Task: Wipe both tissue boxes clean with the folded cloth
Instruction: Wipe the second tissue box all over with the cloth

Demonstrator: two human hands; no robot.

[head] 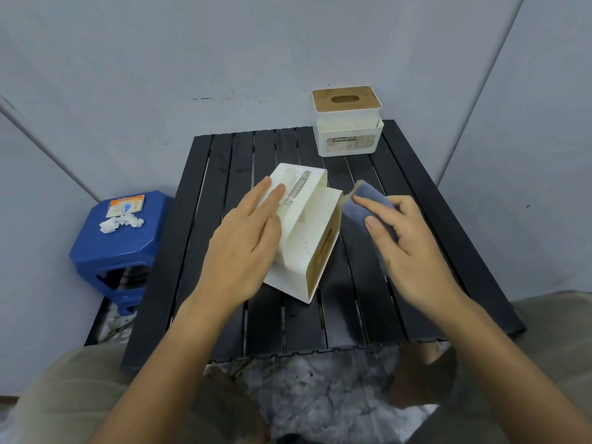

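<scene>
I am steadying the near tissue box (302, 232), which is lying tipped on its side at the middle of the black slatted table (416, 251), with my left hand (246, 241) pressing flat on its labelled face, fingers straight and close together. My right hand (413, 248) is gripping the folded blue-grey cloth (365, 205), thumb and fingers curled round it, just beside the box's right end, though I cannot quite tell whether cloth and box are touching. The second tissue box (347, 121) is standing upright at the table's far edge, wooden lid on top.
</scene>
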